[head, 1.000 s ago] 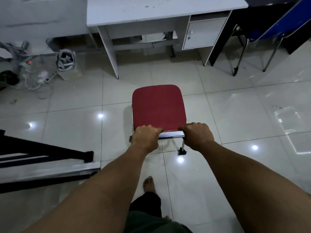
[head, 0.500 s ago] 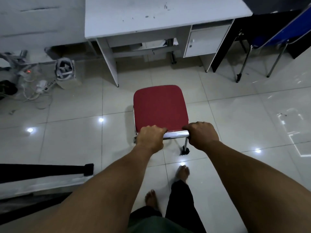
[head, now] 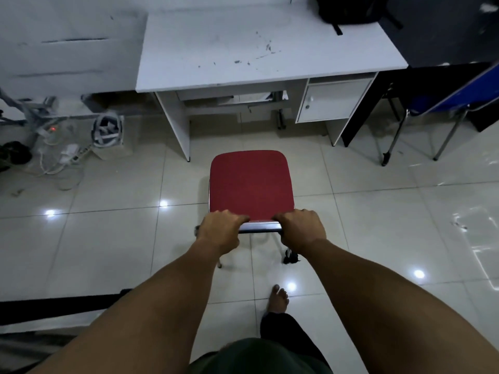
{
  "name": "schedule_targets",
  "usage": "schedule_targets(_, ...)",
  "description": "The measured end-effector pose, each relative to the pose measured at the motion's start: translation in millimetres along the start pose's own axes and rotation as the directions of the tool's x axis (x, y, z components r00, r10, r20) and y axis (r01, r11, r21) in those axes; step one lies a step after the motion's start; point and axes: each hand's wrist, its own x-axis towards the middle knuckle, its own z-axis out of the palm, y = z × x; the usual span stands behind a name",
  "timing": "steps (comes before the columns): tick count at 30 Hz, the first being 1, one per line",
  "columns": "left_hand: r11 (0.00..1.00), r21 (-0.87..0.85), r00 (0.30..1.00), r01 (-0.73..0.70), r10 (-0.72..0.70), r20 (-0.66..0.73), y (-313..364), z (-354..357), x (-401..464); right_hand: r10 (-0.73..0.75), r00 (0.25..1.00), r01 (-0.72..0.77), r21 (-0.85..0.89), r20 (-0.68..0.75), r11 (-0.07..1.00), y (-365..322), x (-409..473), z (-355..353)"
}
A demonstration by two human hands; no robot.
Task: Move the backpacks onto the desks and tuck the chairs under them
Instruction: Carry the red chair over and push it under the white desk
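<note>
Hands: left grip (head: 220, 230) and right grip (head: 302, 230) both clamped on the red-cushioned chrome chair (head: 251, 184)'s back rail. Over the last second we've closed on the white laminate surface (head: 259, 47); black backpack (head: 348, 9) already on it. Chair not yet tucked.

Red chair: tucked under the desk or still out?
Out. The red chair stands on open floor in front of the white desk, gripped by the left hand and right hand.

Office, white desk (head: 259, 47) with cabinet (head: 330, 99), tiled floor (head: 378, 211)
</note>
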Motion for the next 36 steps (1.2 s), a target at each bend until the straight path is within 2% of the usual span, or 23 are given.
schedule_targets(8,0.994,-0.046,0.995,0.102,-0.101,0.024,2,-17,69,-0.03,0.999,0.03,-0.008,0.023,1.0,46,65,-17)
schedule_targets(14,0.994,-0.037,0.994,0.105,-0.103,0.037,-6,-32,116,-0.063,0.998,0.063,-0.051,0.015,0.997,72,110,-30)
schedule_targets(23,0.996,-0.041,0.997,0.078,-0.077,0.019,-50,-55,199,-0.056,0.998,0.056,-0.024,0.0,0.998,92,200,-50)
schedule_targets(30,0.996,-0.061,0.998,0.069,-0.068,0.017,-88,-72,266,0.074,0.997,-0.074,-0.001,0.001,0.997,95,276,-61)
schedule_targets(36,0.996,-0.071,0.999,0.051,-0.05,0.014,-103,-78,310,0.111,0.994,-0.11,-0.033,0.016,0.993,111,319,-73)
